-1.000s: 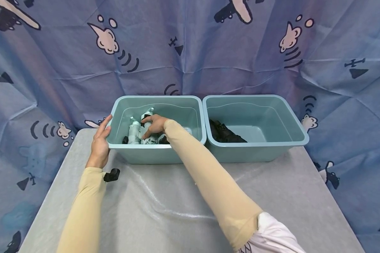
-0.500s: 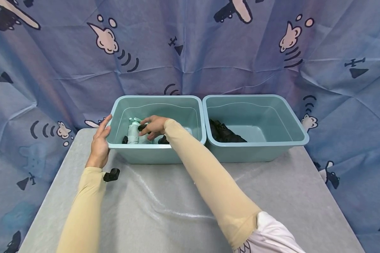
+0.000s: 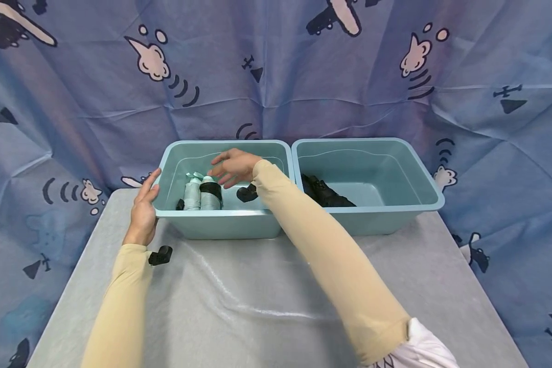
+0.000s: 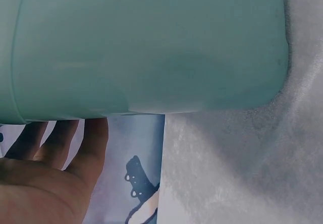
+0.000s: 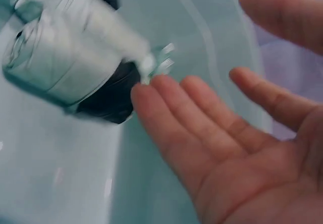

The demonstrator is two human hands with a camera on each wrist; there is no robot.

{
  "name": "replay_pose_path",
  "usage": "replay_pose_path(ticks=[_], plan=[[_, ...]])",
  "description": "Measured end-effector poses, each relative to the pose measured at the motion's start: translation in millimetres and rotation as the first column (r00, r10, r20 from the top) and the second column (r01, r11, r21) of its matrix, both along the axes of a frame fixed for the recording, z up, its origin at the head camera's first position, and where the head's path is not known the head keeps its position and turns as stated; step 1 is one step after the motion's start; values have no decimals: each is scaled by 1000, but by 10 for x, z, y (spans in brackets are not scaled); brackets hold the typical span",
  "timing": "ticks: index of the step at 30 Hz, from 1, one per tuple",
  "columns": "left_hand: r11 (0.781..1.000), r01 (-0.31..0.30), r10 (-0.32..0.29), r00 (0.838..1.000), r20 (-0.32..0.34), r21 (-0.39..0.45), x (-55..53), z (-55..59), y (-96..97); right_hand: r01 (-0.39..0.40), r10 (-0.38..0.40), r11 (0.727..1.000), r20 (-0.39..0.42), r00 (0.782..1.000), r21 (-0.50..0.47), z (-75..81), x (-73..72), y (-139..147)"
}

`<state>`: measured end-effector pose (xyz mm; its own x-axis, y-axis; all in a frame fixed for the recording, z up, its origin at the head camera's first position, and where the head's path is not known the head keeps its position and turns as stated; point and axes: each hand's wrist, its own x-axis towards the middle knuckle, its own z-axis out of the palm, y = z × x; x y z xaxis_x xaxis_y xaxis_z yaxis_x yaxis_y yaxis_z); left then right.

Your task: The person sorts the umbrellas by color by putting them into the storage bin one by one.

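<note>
In the head view, my left hand [image 3: 142, 217] rests against the left end of the left pale-green bin [image 3: 221, 213], fingers extended along its wall. The left wrist view shows straight fingers [image 4: 95, 146] touching the bin. Inside that bin, two pale rolled bundles with light-green ends lie side by side: a plain one [image 3: 192, 195] and one with a black band [image 3: 210, 197]. My right hand [image 3: 236, 167] hovers over the bin, up and right of the banded bundle. Its fingers are spread and hold nothing; in the right wrist view their tips [image 5: 144, 95] appear close to the black band [image 5: 108, 95].
A second pale-green bin [image 3: 372, 209] stands against the first on the right, with a dark rolled item [image 3: 326, 193] at its left end. A small black thing [image 3: 180, 204] lies in the left bin's near-left corner. Behind the grey-covered table [image 3: 239, 286] hangs a blue curtain [image 3: 276, 66].
The bundles' light-green tops have shifted; the banded bundle now lies lower beside the plain one. My right hand has let go and moved up and right. My left hand stays put.
</note>
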<state>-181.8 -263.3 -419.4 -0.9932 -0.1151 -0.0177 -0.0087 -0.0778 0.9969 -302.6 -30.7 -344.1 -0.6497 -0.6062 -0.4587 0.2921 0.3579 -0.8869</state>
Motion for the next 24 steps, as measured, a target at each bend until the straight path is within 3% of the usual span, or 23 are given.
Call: replay_pose_path(ticks=[5,9,13,17,20,22,24], plan=[[1000,0,0,1000,16,21,-11,-13,-33,-3,-4,998,-127,992,-58,199,224,199],[1000,-17,17,1000,24,23,-8,-17,-63,-39,12,996,-316,949,-78,276,561,433],[990,-125,126,992,15,-69,3,-10,-55,-82,33,994,-502,864,-75,272,945,751],[937,-268,263,963,-52,-226,63,17,-42,-70,-1,994,-635,773,-86,174,1310,1089],[872,-335,307,942,-135,-358,163,76,-29,-16,-52,996,-717,695,-88,50,1567,1346],[816,-356,291,934,-209,-455,258,126,-12,34,-75,997,-788,612,-68,-53,1719,1523],[747,-373,247,924,-290,-551,367,166,14,101,-74,995,-857,511,-26,-164,1851,1702]])
